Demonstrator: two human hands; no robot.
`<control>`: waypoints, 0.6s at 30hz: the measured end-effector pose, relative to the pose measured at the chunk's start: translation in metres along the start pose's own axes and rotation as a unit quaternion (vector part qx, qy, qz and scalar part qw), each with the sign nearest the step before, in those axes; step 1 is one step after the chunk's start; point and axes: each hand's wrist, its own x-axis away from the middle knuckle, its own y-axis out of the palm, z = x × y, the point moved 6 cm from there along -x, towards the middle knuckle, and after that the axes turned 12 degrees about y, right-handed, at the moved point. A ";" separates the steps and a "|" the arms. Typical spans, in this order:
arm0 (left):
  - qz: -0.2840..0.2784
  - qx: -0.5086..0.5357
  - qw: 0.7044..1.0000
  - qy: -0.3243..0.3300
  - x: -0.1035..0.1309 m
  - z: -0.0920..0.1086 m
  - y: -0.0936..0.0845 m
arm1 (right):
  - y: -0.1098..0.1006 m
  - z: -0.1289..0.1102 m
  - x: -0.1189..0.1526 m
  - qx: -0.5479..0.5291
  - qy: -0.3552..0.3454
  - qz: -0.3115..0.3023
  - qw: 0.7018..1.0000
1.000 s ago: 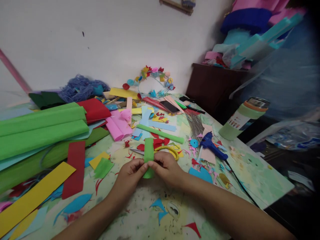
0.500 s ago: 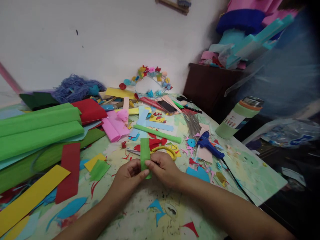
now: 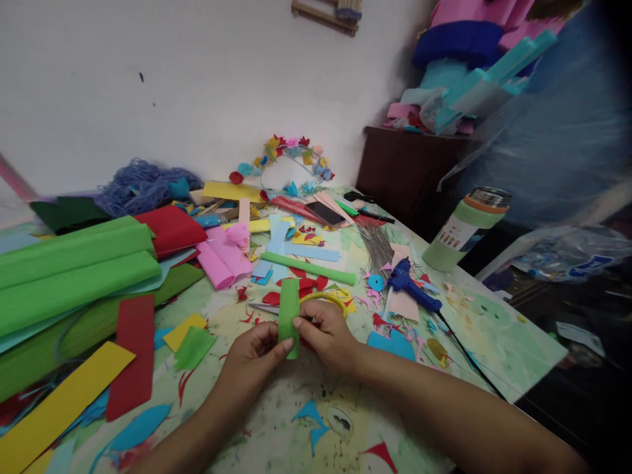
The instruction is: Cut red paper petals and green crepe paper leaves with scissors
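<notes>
A folded strip of green crepe paper (image 3: 289,309) stands upright between my two hands, above the table. My left hand (image 3: 259,349) pinches its lower left side, thumb across the front. At its right edge my right hand (image 3: 328,334) grips with thumb and fingers; the fingers behind the paper are hidden. Just beyond lie scissors with yellow handles (image 3: 338,299), partly covered by my right hand and the strip. Red paper petals (image 3: 306,286) and a green paper roll (image 3: 316,267) lie farther back.
A blue glue gun (image 3: 411,289) rests on the right, its cord running toward the table edge. A green bottle (image 3: 457,237) stands behind it. Green crepe sheets (image 3: 74,270) are piled on the left. A flower wreath (image 3: 291,148) leans at the wall.
The view has shifted slightly. The green strip has turned a little, showing a smoother face, and both hands still hold it in nearly the same place.
</notes>
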 end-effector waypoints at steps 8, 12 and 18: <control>0.002 -0.020 1.000 0.011 -0.001 0.001 -0.001 | 0.008 0.009 -0.002 -0.026 0.039 -0.048 0.998; 0.010 0.001 1.000 0.009 0.000 0.004 0.001 | 0.008 0.011 -0.002 -0.001 0.038 -0.025 0.999; 0.030 0.047 0.998 0.016 0.000 0.010 -0.001 | 0.002 -0.001 -0.006 0.057 0.012 -0.069 0.996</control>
